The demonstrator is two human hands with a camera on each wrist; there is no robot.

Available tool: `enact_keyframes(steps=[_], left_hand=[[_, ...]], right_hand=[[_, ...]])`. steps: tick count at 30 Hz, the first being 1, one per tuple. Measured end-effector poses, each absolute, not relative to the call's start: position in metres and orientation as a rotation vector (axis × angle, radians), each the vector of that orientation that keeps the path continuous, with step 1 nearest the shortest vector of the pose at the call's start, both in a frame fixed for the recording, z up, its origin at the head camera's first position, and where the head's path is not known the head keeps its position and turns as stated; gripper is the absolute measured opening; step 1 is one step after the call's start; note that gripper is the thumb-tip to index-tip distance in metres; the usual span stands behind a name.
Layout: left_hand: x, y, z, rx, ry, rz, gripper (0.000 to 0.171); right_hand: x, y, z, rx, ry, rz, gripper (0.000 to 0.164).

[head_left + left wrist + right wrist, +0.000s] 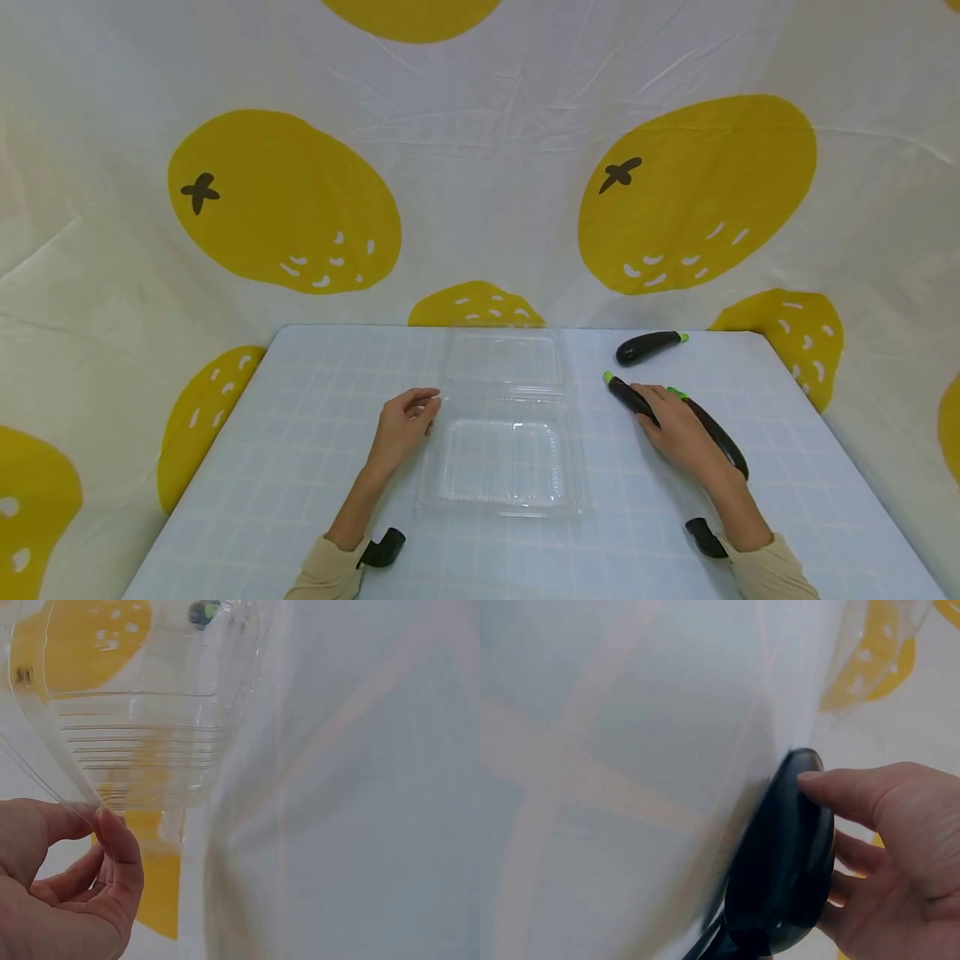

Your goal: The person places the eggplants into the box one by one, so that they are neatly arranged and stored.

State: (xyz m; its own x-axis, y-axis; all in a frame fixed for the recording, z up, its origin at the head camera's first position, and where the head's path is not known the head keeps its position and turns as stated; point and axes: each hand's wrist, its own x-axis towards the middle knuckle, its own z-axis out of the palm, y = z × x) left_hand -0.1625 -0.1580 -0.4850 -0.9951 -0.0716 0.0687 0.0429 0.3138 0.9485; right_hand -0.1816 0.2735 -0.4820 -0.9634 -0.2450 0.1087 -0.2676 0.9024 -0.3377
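Note:
A clear plastic clamshell container (498,507) lies unfolded in the middle, its lid (504,389) laid back behind the base. At its left side my left hand (402,427) pinches the rim between thumb and fingers, as the left wrist view shows up close. To the right of the container, my right hand (678,435) grips a dark eggplant (628,397) with a green stem end. In the right wrist view the thumb presses on this glossy eggplant (784,855), fingers on its far side. A second eggplant (722,435) lies just right of that hand, partly hidden by it.
A third eggplant (649,347) lies near the back edge of the table (247,467), which has a pale checked cover. Behind the table hangs a white cloth (487,183) printed with yellow fruit. A black wrist mount (385,548) sticks out beside the left sleeve.

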Motion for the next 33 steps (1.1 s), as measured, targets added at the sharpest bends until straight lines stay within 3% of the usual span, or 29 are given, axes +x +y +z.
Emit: enact_keyframes(steps=[33], left_hand=[[-0.163, -0.156, -0.483, 0.187, -2.426, -1.889, 0.024]], right_hand=[[-0.153, 0.252, -0.455, 0.590, -2.824, 0.628, 0.047]])
